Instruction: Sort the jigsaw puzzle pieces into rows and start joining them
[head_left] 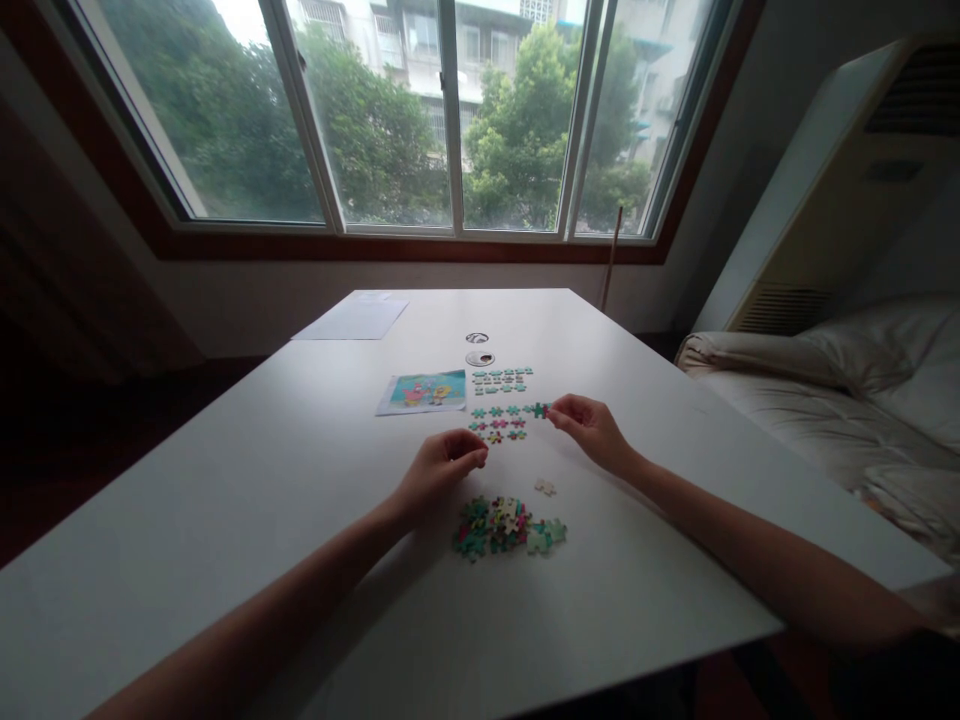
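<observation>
My right hand (pixel 591 428) pinches a green jigsaw puzzle piece (pixel 540 410) at the right end of a row of laid-out pieces. The curled fingers of my left hand (pixel 448 462) meet the thumb beside the lowest row of puzzle pieces (pixel 496 437); whether anything small is between them is hidden. Above, further rows of mostly green pieces (pixel 501 380) lie in neat lines. Nearer to me is a loose pile of mixed puzzle pieces (pixel 499 525), some face down. One pale piece (pixel 545 487) lies apart, between the pile and my right hand.
A picture sheet with cartoon figures (pixel 424 392) lies left of the rows. Two round items (pixel 480 358) lie behind them. White paper (pixel 352 318) is at the table's far left corner. A pale sofa (pixel 817 390) stands right of the white table (pixel 247 480), windows beyond.
</observation>
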